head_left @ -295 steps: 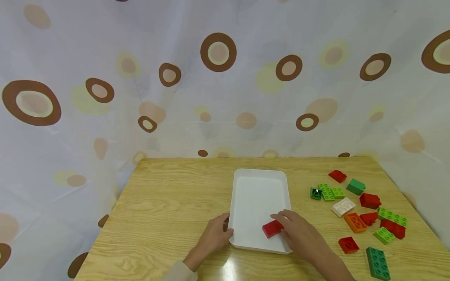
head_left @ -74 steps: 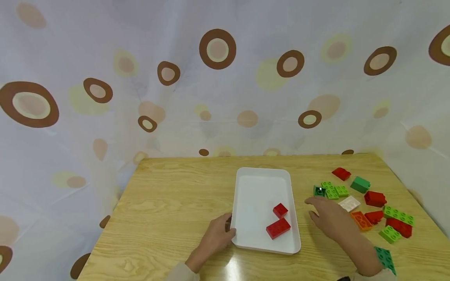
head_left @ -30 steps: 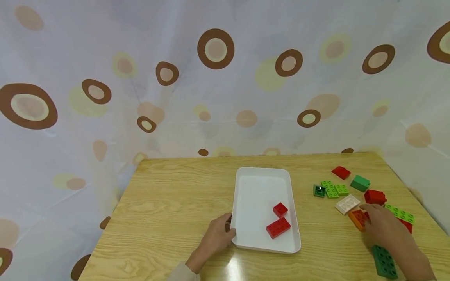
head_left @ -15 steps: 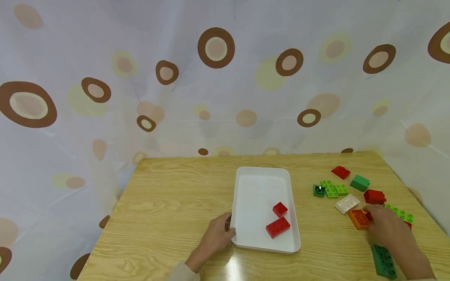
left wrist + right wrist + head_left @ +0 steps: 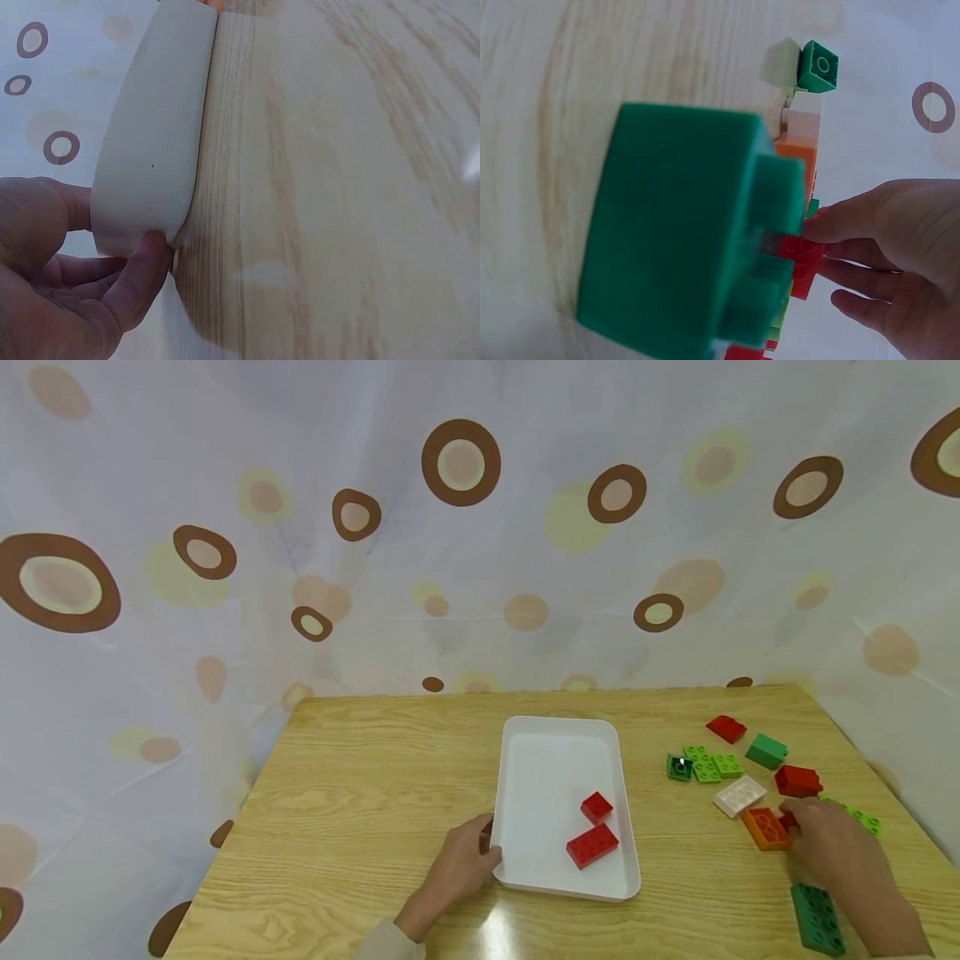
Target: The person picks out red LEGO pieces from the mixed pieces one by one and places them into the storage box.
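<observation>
My left hand (image 5: 461, 860) grips the lower left edge of a white tray (image 5: 551, 764); in the left wrist view its fingers hold the outer wall (image 5: 154, 142). Inside the tray lie a long red toy brick (image 5: 592, 847) and a small red brick (image 5: 597, 808), apart. At the right, my right hand (image 5: 836, 852) reaches down and pinches a red brick (image 5: 804, 262) beside an orange brick (image 5: 765, 828). Most of that red brick is hidden by the hand in the head view.
A dark green brick (image 5: 817, 920) lies near my right wrist and looms large in the right wrist view. Beyond are a white brick (image 5: 739, 796), a red one (image 5: 798, 781), a green one (image 5: 767, 751) and several lime ones. A spotted curtain (image 5: 480, 568) hangs behind the table.
My right hand has left the tray, where it held the long red brick, and is among the bricks at right. The small red brick went from table into tray. My left hand stays put.
</observation>
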`<state>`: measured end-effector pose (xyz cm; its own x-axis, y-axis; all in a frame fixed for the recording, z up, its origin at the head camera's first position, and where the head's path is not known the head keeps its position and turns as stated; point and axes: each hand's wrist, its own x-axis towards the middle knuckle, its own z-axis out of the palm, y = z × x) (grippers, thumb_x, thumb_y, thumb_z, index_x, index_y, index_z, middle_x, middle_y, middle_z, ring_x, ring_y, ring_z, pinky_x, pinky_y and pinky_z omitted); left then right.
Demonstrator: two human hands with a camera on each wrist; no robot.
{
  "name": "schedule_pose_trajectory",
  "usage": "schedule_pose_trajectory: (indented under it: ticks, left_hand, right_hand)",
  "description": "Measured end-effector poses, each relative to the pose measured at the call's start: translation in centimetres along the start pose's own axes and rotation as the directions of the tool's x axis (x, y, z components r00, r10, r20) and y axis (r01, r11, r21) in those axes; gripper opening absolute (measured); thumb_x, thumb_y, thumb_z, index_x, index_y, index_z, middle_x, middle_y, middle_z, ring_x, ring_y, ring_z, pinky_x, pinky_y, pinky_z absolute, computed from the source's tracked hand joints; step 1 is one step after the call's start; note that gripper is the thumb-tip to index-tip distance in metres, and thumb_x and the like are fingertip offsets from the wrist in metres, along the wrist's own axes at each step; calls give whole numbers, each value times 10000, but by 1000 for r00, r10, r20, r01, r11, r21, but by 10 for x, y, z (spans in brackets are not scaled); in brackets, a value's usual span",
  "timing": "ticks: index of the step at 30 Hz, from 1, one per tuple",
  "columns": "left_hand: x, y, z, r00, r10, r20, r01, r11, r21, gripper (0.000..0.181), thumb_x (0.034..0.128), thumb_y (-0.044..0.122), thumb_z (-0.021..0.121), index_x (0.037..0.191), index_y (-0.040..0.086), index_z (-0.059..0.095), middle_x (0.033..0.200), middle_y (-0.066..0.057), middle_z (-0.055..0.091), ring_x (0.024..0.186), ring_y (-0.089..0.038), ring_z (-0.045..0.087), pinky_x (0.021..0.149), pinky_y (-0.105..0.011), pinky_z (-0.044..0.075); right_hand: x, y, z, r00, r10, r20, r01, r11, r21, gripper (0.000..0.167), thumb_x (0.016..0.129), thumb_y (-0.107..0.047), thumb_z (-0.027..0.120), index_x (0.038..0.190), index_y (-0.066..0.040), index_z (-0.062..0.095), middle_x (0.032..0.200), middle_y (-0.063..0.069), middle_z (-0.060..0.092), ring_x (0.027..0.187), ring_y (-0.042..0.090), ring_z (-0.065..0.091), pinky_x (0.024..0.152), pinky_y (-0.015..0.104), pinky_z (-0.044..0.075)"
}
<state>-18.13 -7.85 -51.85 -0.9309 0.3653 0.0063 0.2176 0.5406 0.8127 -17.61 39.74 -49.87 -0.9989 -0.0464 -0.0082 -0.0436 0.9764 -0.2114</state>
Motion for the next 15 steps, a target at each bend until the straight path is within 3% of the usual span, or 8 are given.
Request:
schedule_pose_trajectory:
  ticks: [3,6,8,11,15]
  left_hand:
    - [1,0,0,1000,3,-4,-3,1000,6,458,886,-28,625,1326,-119,536,1103,-182,674,915,-223,640,734,-278,544]
    - [1,0,0,1000,-2,-5,2,1000,12,449,884,-28,632,1316,-113,546,1089,-171,674,899,-203,625,722,-278,537]
    - [1,1,-1,1000,-3,-5,3,1000,9,444,880,-29,634,1310,-108,554,1078,-163,674,883,-188,617,707,-274,532]
    - [1,2,-1,1000,-7,-3,7,1000,2,441,879,-35,626,1307,-111,553,1077,-169,673,882,-187,621,701,-267,533]
    - [0,3,-1,1000,-6,2,6,1000,0,443,883,-34,620,1312,-116,546,1081,-174,672,897,-206,631,713,-273,540]
  right_hand:
    - [-1,-1,-1,998,-25,-54,25,1000,-2,285,838,51,671,1076,188,593,968,318,622,826,429,601,718,573,522]
    - [-5,-4,-1,982,-71,-175,75,997,13,248,801,81,686,1002,186,588,866,268,607,733,388,594,649,541,532]
    - [-7,-8,-1,958,-108,-266,115,993,9,245,767,99,706,971,167,589,844,263,594,716,401,584,632,549,526]
    - [-9,-17,-3,905,-178,-387,191,982,-6,278,723,111,746,962,142,606,842,257,603,715,411,580,624,560,524]
    - [-7,-31,-10,863,-236,-448,251,968,-26,361,685,107,786,1008,141,627,911,299,628,777,444,591,636,572,522]
